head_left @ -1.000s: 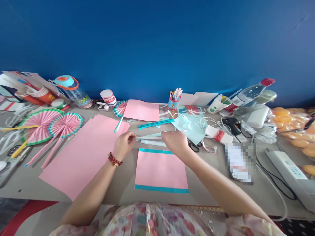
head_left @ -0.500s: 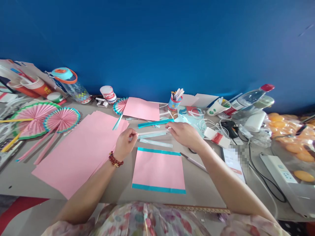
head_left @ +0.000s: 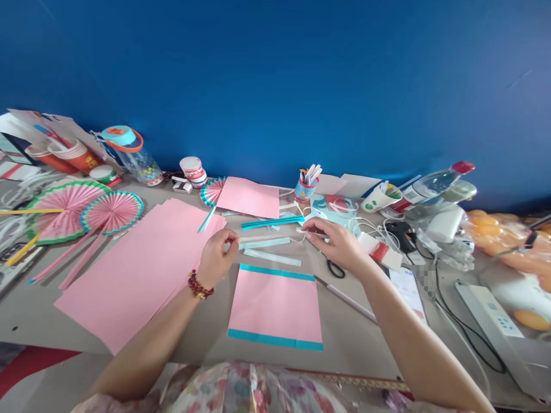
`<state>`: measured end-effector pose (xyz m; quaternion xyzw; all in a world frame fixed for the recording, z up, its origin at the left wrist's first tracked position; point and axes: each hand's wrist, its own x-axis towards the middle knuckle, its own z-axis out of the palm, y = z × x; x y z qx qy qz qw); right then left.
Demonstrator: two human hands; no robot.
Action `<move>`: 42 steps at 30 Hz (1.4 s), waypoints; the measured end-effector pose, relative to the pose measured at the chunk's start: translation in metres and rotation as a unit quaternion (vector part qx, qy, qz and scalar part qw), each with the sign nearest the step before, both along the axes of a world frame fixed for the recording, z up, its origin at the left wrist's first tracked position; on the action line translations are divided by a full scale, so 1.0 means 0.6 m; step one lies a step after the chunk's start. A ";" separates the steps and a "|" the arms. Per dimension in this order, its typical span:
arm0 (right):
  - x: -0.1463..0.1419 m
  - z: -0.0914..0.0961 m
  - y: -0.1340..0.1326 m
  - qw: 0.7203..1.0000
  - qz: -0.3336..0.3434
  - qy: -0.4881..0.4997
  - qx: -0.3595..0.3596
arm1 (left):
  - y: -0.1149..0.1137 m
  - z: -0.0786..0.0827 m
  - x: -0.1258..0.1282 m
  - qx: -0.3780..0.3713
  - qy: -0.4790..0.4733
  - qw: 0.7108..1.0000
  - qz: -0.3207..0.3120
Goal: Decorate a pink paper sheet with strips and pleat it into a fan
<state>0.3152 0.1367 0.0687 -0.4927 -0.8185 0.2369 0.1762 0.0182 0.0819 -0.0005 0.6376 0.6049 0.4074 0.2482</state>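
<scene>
My left hand [head_left: 215, 255] is closed in a pinch at the left end of a narrow pale strip [head_left: 258, 237], just above the table. My right hand [head_left: 338, 244] pinches a small white piece [head_left: 300, 230], its exact kind unclear; a thin curl hangs below the fingertips. Between the hands lie a pale blue strip [head_left: 269, 244] and a whitish strip [head_left: 273, 257]. Behind them rests a bundle of bright blue paper strips [head_left: 273, 222]. Closer to me, a pink sheet [head_left: 275, 304] lies flat with blue bands along its far and near edges.
Large pink sheets [head_left: 142, 269] cover the left side, beside pink paper fans [head_left: 112, 212]. A black-handled pair of scissors [head_left: 336, 269] and a long pale-handled tool [head_left: 352, 303] lie at right. Further right stand a bottle [head_left: 433, 186], cables and a power strip [head_left: 491, 310].
My right hand has moved slightly right and down, away from the blue bundle, with the white piece in its fingers. The scissors' handle now shows. My left hand has barely moved.
</scene>
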 end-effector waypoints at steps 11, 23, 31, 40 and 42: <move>0.013 0.013 0.018 0.999 -0.021 -0.036 -0.034 | -0.006 0.013 0.005 0.020 0.002 1.000 -0.011; -0.045 -0.044 0.006 0.938 -0.072 -0.280 0.193 | -0.012 -0.019 0.005 -0.008 0.039 0.999 0.010; -0.065 -0.071 0.000 0.932 -0.038 -0.311 0.180 | -0.002 -0.045 -0.016 -0.003 0.101 0.995 0.012; -0.063 -0.062 0.002 0.922 -0.003 -0.347 0.173 | 0.001 -0.049 -0.019 -0.017 0.109 0.994 0.007; -0.063 -0.055 0.000 0.919 0.000 -0.356 0.172 | 0.003 -0.048 -0.019 -0.026 0.121 0.992 0.005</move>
